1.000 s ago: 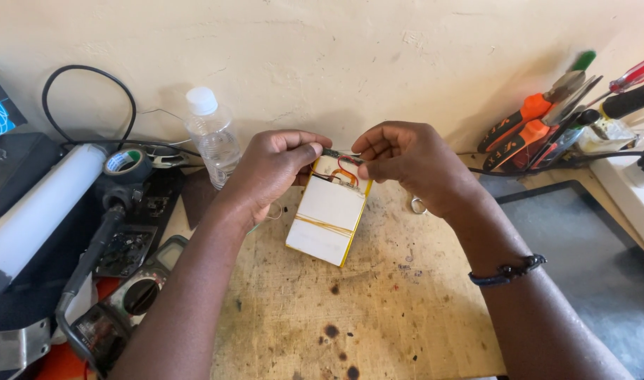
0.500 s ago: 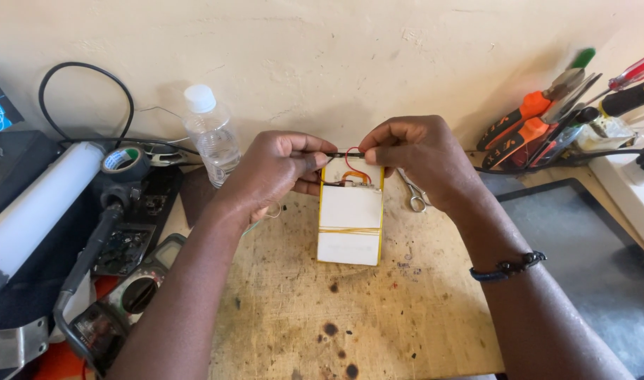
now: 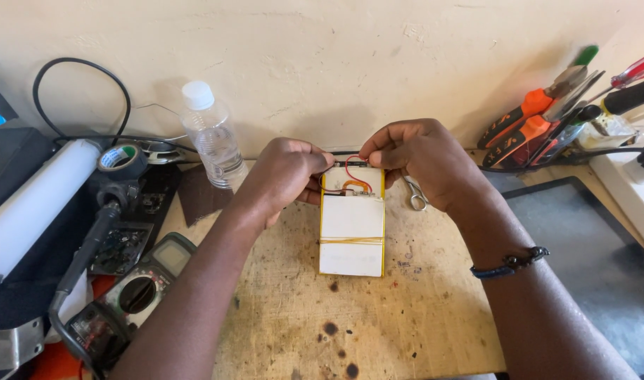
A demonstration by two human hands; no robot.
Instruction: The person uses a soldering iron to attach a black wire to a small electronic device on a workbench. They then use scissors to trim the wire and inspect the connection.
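A flat white battery pack (image 3: 351, 232) with yellow tape edges lies on the worn wooden board (image 3: 378, 317). Its far end carries a small circuit strip with red and black wires (image 3: 355, 174). My left hand (image 3: 283, 176) pinches the wires at the pack's upper left corner. At the upper right corner my right hand (image 3: 420, 158) pinches the same wire end. Both hands rest close together above the pack's top edge, and a dark bracelet (image 3: 510, 262) sits on my right wrist.
A clear plastic bottle (image 3: 211, 137) stands at the back left, beside a tape roll (image 3: 119, 159), a white tube (image 3: 33, 207) and a multimeter (image 3: 142, 285). Small tweezers (image 3: 415, 194) lie right of the pack. Screwdrivers and pliers (image 3: 547, 119) lean against the wall at right, above a dark mat (image 3: 589, 260).
The battery pack swung from a tilt to lie straight on the board. Both hands stayed pinched on the wires at its top and shifted slightly down.
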